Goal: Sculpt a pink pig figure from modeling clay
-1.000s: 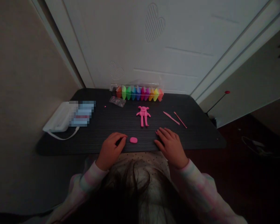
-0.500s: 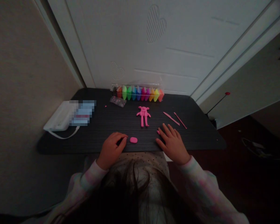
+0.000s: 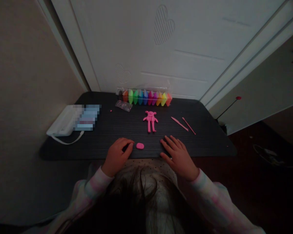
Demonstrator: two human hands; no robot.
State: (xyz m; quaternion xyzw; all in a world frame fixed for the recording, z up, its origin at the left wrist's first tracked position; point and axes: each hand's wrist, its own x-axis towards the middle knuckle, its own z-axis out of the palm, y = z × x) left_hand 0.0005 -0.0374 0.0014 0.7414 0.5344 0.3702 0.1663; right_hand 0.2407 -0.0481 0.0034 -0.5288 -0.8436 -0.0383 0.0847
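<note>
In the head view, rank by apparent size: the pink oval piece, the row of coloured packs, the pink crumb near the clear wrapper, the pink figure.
1. Row of coloured packs
2. Pink figure
3. Pink oval piece
4. Pink crumb

No two look alike; the gaps are clear.

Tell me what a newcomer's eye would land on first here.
Probably the row of rainbow-coloured packets along the far edge of the black table. Next, the bright pink figure lying mid-table, in front of those packets. Nearer, a pink oval piece lies between the left hand and the right hand, closer to the left.
</note>
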